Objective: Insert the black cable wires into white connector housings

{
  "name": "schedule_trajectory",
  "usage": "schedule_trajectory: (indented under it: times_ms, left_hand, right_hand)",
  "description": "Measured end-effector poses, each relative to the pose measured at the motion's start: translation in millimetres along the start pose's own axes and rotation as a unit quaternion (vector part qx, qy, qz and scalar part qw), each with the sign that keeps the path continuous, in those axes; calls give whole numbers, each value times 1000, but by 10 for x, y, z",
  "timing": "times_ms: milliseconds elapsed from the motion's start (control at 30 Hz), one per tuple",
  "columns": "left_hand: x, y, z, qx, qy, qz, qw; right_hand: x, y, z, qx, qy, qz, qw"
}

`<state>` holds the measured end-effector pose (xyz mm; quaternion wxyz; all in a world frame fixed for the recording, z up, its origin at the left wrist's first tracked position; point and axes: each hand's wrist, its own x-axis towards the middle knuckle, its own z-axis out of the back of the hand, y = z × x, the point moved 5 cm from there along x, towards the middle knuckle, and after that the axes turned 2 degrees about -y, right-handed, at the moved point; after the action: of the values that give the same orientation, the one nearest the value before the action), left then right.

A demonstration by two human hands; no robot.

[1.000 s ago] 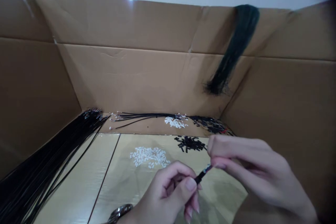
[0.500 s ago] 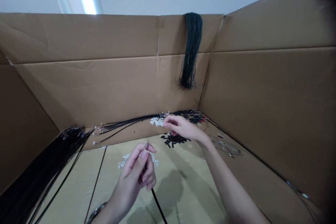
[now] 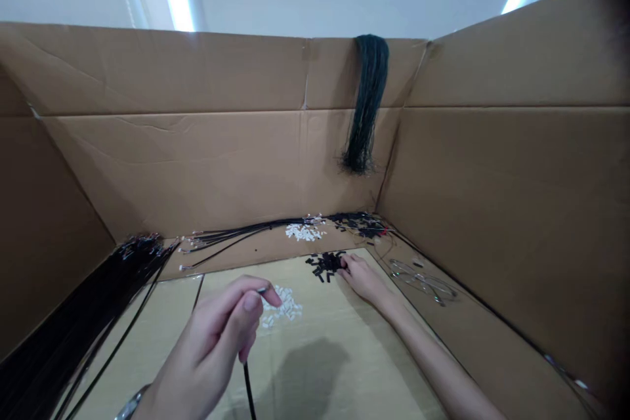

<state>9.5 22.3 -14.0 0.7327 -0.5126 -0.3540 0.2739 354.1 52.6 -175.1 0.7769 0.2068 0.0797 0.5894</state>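
My left hand (image 3: 221,325) is closed in a pinch around a black cable (image 3: 249,390). The cable's tip shows between thumb and forefinger, and its length hangs below the palm. Beyond that hand lies a scatter of small white pieces (image 3: 285,308), partly covered by the fingers. Farther off, my right hand (image 3: 361,275) touches the right edge of a pile of short black tube pieces (image 3: 322,266). Its fingers are curled together among them; whether a piece is between the fingertips is hidden.
Cardboard walls (image 3: 197,164) enclose the surface. Black cables (image 3: 241,231) run along the back, near white connectors (image 3: 302,231) and more black pieces (image 3: 364,223). A thick cable bundle (image 3: 83,308) lies left. Dark green strands (image 3: 367,105) hang over the back wall; coiled wires (image 3: 423,282) lie right.
My right hand has moved down and right, from above the white connectors to the black tube pieces. My left hand has shifted left and nearer with the cable. The view has tilted slightly.
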Motion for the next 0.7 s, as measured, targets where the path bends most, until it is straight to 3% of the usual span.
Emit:
schedule_trajectory:
  times_ms: [133,233,367,433,533,667,700]
  left_hand:
    - [-173,-116,-102,-6,91,26,995]
    - [-213,-204,-204,-74,180,61,979]
    - [-138,-309,-223,-171,207,67,961]
    - [-111,-322,-224,-182,212,56,959]
    - [-105,-266,-232,-144,190,58,970]
    - [-94,-228,-249,-93,138,43,985]
    - [-87,-231,-253,-88,130,41,987]
  right_hand:
    - [45,-1,-29,14,-16,-7,1000]
    - [8,-17,-5,30,-27,-9,999]
    - [-30,96,138,78,-63,3,995]
    - [-46,285,279,124,-85,25,988]
    - [-175,762,615,210,-102,88,968]
    - [-676,1504,1223,274,-96,186,939]
    - [-854,1698,1355,266,-80,252,927]
